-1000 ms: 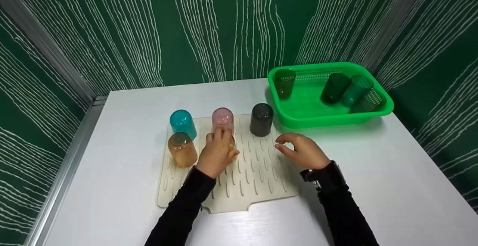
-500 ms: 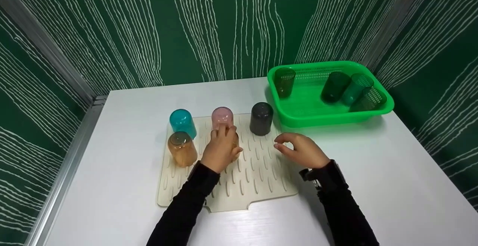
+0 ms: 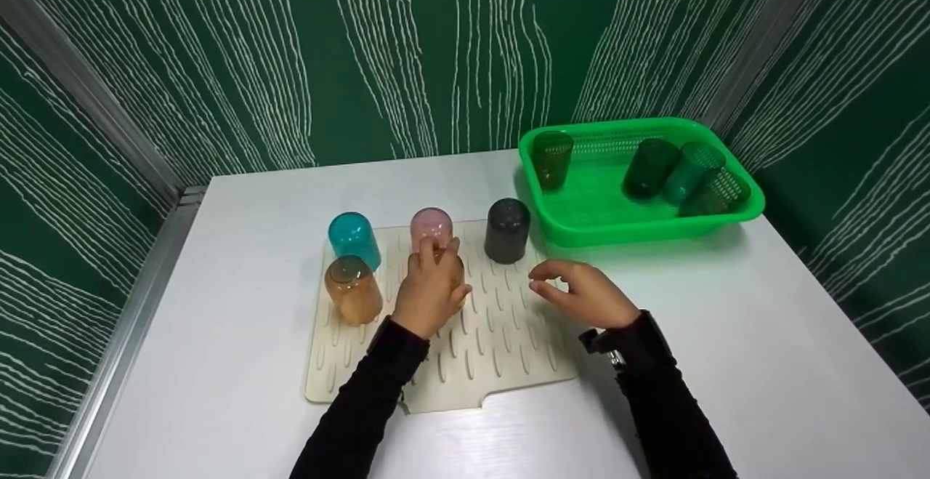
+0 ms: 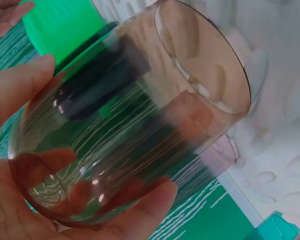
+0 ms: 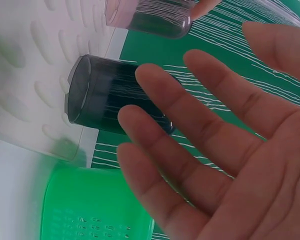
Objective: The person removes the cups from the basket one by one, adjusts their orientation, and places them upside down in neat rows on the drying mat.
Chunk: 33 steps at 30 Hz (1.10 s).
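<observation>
My left hand (image 3: 427,291) grips an amber drinking glass (image 4: 110,135) around its base end, thumb on one side and fingers on the other. That glass is upside down, its rim at the ribbed cream drying mat (image 3: 508,348); whether the rim touches I cannot tell. Just behind it on the mat is an upturned pink glass (image 3: 431,224). My right hand (image 3: 587,296) hovers over the mat's right side, fingers loosely bent and holding nothing. A dark grey glass (image 3: 507,232) stands inverted beyond those fingers.
On the mat's left side, a blue glass (image 3: 354,239) and another amber glass (image 3: 354,291) stand upside down. A green plastic basket (image 3: 632,233) at the back right holds several tinted glasses. Green patterned panels (image 3: 494,57) enclose the white table (image 3: 218,319).
My left hand has shifted slightly to the right with the amber glass over the mat. My right hand has stayed nearly still.
</observation>
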Tool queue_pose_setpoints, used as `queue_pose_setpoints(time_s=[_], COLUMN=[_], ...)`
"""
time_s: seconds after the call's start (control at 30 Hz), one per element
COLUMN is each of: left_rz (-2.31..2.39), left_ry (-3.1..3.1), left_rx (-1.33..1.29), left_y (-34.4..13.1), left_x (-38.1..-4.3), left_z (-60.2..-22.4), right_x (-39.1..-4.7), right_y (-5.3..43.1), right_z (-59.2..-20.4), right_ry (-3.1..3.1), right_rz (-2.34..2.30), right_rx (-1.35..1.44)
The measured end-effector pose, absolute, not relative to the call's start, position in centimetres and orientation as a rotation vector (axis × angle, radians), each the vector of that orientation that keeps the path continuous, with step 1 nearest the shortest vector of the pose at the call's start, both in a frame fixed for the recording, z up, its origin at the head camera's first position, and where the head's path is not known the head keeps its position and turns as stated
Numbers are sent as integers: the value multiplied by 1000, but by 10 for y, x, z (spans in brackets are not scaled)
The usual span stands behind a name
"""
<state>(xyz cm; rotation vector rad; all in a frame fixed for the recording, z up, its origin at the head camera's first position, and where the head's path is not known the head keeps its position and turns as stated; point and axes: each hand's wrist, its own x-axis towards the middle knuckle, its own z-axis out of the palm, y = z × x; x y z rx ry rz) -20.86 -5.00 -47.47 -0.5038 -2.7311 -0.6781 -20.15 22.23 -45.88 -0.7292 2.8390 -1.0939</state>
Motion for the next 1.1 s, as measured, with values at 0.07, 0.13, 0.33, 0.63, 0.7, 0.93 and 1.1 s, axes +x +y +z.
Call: queue_pose_setpoints(time_s=[0.07, 0.13, 0.33, 0.63, 0.7, 0.93, 1.1], left_rz=[-671, -671, -647, -541, -525, -449, -453], left_ry=[-2725, -2718, -2680, -2519, -2506, -2507, -2559], left_rx=[-502, -502, -512, -522, -514, -456, -430], left_y=[-50, -50, -50, -58, -62, -74, -80], left_x=[-208, -208, -203, -193, -188, -171, -163], left_z=[-476, -477, -477, -474, -472, -467, -464], right_x=[-202, -202, -202, -202, -202, -204, -206], right_y=[223, 223, 224, 223, 223, 222, 223], right_z=[-459, -460, -462, -463, -463, -462, -460], right_ry=[2837, 2835, 2837, 2836, 2838, 2836, 2840], right_rz=[-1091, -1087, -1077, -1076, -1072, -1078, -1068], right_rx=[-727, -726, -742, -736, -739, -745, -752])
